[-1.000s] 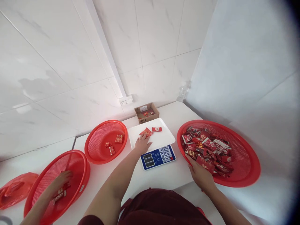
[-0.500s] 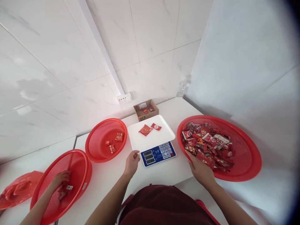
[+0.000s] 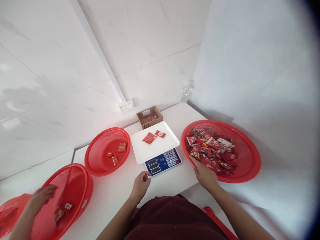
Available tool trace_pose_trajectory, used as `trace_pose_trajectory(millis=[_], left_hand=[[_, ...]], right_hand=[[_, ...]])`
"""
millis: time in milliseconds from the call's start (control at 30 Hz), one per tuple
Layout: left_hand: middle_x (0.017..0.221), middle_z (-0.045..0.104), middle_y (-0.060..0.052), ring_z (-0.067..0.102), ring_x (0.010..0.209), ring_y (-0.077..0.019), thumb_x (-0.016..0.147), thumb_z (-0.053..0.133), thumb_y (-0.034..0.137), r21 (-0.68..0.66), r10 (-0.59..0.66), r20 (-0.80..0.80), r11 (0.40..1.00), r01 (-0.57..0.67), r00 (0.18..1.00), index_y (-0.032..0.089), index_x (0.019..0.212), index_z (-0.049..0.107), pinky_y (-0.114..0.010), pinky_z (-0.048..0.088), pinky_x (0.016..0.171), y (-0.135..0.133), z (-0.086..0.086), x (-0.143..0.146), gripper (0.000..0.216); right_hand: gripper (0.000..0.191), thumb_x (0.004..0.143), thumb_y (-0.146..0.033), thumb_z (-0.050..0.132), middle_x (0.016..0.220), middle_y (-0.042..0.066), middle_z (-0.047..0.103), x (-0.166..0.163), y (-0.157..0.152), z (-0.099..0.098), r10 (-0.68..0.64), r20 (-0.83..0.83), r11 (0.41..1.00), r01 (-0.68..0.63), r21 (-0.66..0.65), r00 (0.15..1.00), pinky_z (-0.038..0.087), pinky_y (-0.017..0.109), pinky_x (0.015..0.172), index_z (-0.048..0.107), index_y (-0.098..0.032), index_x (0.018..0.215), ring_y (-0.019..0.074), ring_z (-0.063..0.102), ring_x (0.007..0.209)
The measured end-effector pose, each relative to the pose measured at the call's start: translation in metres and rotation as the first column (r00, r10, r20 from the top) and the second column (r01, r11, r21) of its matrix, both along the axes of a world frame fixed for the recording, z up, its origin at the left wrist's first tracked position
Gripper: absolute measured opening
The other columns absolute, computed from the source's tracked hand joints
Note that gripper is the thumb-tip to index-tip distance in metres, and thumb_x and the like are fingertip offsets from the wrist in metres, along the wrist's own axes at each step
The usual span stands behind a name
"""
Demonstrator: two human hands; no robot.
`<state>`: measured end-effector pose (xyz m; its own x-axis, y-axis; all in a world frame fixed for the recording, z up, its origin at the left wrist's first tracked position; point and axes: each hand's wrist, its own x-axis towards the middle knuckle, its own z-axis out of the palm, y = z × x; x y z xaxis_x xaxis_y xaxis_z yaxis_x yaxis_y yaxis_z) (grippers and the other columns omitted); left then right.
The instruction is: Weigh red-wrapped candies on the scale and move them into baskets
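my right hand (image 3: 206, 173) grasps the near rim of the wide red basket (image 3: 250, 163) at the right of the frame. that basket holds a heap of wrapped packets (image 3: 212, 150), mostly red with some white, piled toward its left side. how its base is supported i cannot tell.

my left hand (image 3: 140, 186) sits low in the middle of the frame, just beside the lower left corner of the scale (image 3: 162, 162). its fingers are half curled toward the thumb, and i cannot tell whether anything lies inside the curl.

on the scale's white tray (image 3: 147, 153), at the centre of the frame, lie a larger red packet (image 3: 149, 138) and, close to its upper right, a smaller red packet (image 3: 160, 133). behind the tray, against the wall, a cardboard box (image 3: 151, 123) holds a few more red pieces.

left of the scale stands a round red basket (image 3: 98, 150) with three packets in it. at the lower left of the frame, another red basket (image 3: 88, 186) has a small cluster of packets (image 3: 61, 211) at its bottom; another person's hand (image 3: 45, 195), blurred, is over its left side. a red plastic bag (image 3: 10, 210) lies at the far left edge.
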<state>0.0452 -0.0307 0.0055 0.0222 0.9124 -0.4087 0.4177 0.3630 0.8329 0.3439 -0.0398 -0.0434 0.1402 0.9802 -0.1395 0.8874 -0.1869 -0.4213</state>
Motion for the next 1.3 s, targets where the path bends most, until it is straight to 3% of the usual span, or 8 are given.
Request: trace_pose_trajectory(millis=[267, 400, 533, 733, 1033, 1133, 1233, 1300], left_hand=[[0.052, 0.042, 0.007, 0.045, 0.051, -0.0123, 0.068, 0.054, 0.038, -0.032, -0.096, 0.008, 0.995, 0.096, 0.995, 0.021, 0.077, 0.057, -0.024, 0.036, 0.053, 0.004, 0.004, 0.005, 0.019], [0.054, 0.043, 0.007, 0.047, 0.053, -0.0130, 0.069, 0.052, 0.041, -0.025, -0.118, -0.003, 0.993, 0.118, 0.993, 0.021, 0.080, 0.057, -0.024, 0.038, 0.054, 0.008, 0.005, 0.004, 0.023], [0.054, 0.042, 0.006, 0.048, 0.053, -0.0136, 0.070, 0.052, 0.043, -0.018, -0.145, 0.009, 0.989, 0.145, 0.989, 0.021, 0.081, 0.056, -0.025, 0.038, 0.055, 0.013, 0.006, 0.006, 0.025], [0.054, 0.043, 0.007, 0.049, 0.055, -0.0145, 0.067, 0.053, 0.047, -0.048, -0.139, 0.032, 0.989, 0.140, 0.990, 0.020, 0.083, 0.055, -0.027, 0.039, 0.057, 0.014, 0.005, 0.008, 0.032], [0.054, 0.044, 0.007, 0.051, 0.055, -0.0141, 0.070, 0.053, 0.048, -0.015, -0.119, 0.020, 0.993, 0.119, 0.993, 0.020, 0.084, 0.057, -0.027, 0.040, 0.058, 0.009, 0.003, -0.003, 0.032], [0.055, 0.047, 0.006, 0.052, 0.056, -0.0138, 0.071, 0.054, 0.046, -0.026, -0.112, 0.047, 0.993, 0.113, 0.993, 0.020, 0.084, 0.057, -0.028, 0.042, 0.059, 0.009, 0.013, 0.004, 0.030], [0.060, 0.051, 0.005, 0.054, 0.060, -0.0132, 0.071, 0.055, 0.045, -0.043, -0.136, 0.143, 0.989, 0.143, 0.980, 0.019, 0.086, 0.057, -0.028, 0.044, 0.063, 0.011, 0.026, 0.023, 0.030], [0.070, 0.056, 0.002, 0.057, 0.067, -0.0134, 0.071, 0.057, 0.044, -0.068, -0.175, 0.246, 0.978, 0.197, 0.953, 0.017, 0.091, 0.056, -0.029, 0.045, 0.067, 0.013, 0.033, 0.040, 0.034]], right_hand=[[0.047, 0.085, -0.024, 0.037, 0.122, 0.008, 0.061, 0.001, 0.002, 0.000, -0.012, -0.133, 0.997, 0.023, 0.077, 0.991, 0.049, 0.037, 0.084, 0.046, -0.022, 0.131, 0.0219, 0.061, 0.103], [0.043, 0.086, -0.031, 0.037, 0.123, 0.009, 0.060, 0.027, 0.012, 0.002, -0.101, -0.261, 0.979, 0.142, 0.147, 0.960, 0.043, 0.037, 0.095, 0.052, -0.018, 0.124, 0.0200, 0.055, 0.113], [0.048, 0.085, -0.030, 0.038, 0.128, 0.013, 0.055, 0.072, 0.019, 0.002, -0.299, -0.116, 0.952, 0.304, 0.023, 0.947, 0.040, 0.037, 0.095, 0.046, -0.015, 0.130, 0.0221, 0.050, 0.117], [0.055, 0.074, -0.018, 0.054, 0.105, 0.015, 0.068, 0.112, 0.015, -0.008, -0.311, -0.053, 0.937, 0.297, -0.185, 0.949, 0.046, 0.037, 0.079, 0.049, -0.015, 0.129, 0.0275, 0.064, 0.093], [0.035, 0.080, -0.023, 0.044, 0.108, 0.010, 0.067, 0.135, 0.020, 0.008, -0.437, -0.143, 0.898, 0.424, -0.117, 0.888, 0.044, 0.032, 0.082, 0.060, -0.018, 0.110, 0.0233, 0.061, 0.099], [0.035, 0.078, -0.033, 0.047, 0.102, 0.007, 0.068, 0.124, 0.018, 0.024, -0.449, -0.309, 0.890, 0.451, -0.070, 0.838, 0.047, 0.032, 0.079, 0.060, -0.021, 0.108, 0.0213, 0.063, 0.093], [0.036, 0.073, -0.043, 0.054, 0.091, 0.005, 0.069, 0.083, 0.019, 0.043, -0.400, -0.639, 0.886, 0.456, -0.087, 0.656, 0.050, 0.034, 0.072, 0.061, -0.021, 0.101, 0.0216, 0.063, 0.082], [0.033, 0.071, -0.044, 0.057, 0.088, 0.005, 0.068, 0.041, 0.022, 0.055, -0.304, -0.766, 0.932, 0.344, -0.115, 0.566, 0.050, 0.033, 0.071, 0.061, -0.021, 0.095, 0.0207, 0.063, 0.080]])
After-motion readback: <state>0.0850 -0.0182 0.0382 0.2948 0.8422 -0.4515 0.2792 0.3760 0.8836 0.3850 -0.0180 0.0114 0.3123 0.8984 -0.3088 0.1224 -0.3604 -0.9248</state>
